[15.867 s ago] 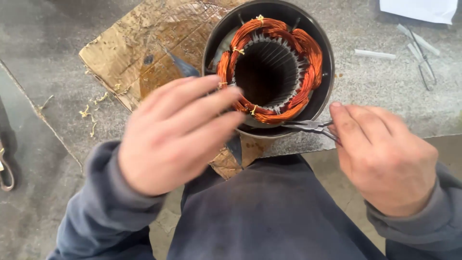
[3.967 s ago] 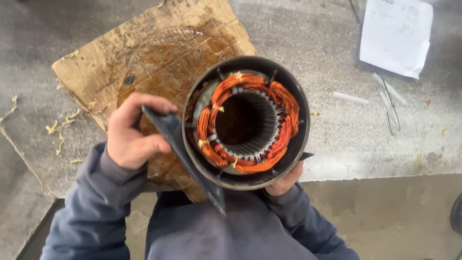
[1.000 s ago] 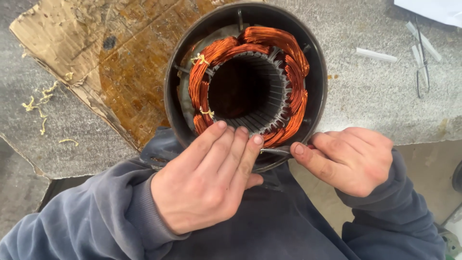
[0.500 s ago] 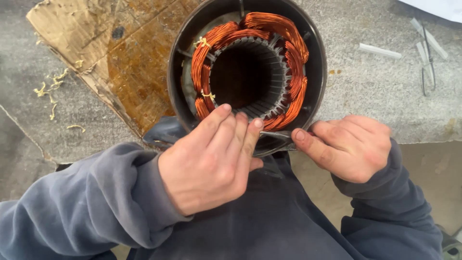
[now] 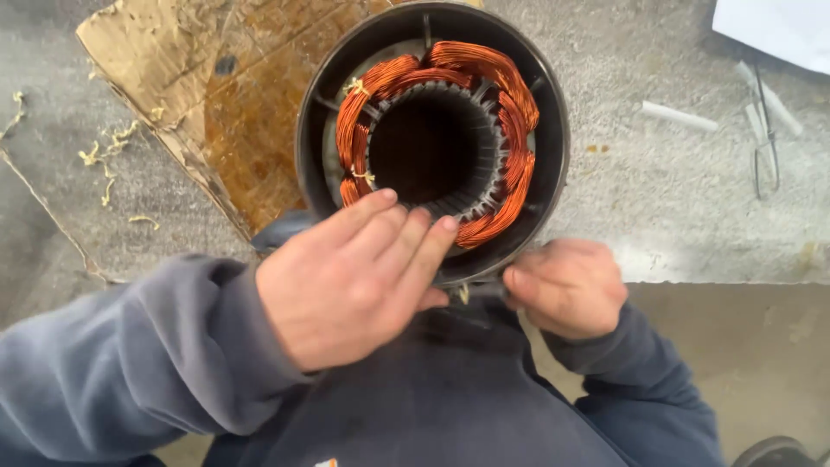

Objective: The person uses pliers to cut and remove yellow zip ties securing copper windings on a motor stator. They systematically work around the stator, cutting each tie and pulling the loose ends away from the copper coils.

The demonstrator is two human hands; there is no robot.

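Observation:
A round dark motor stator housing stands on end at the table's near edge, with orange copper windings ringing its slotted bore. My left hand lies flat over the housing's near rim, fingers together, their tips touching the lower windings. My right hand is curled at the lower right rim, fingers pinched against the edge; whatever is between them is hidden.
A stained, torn sheet of cardboard lies under the housing at the left. Yellowish scraps dot the grey table. At the right lie a white tube, thin metal scissors and white paper.
Over the last second my left hand slid a little left along the near rim and my right hand curled tighter under the rim. Four seconds ago both hands held the housing's sides.

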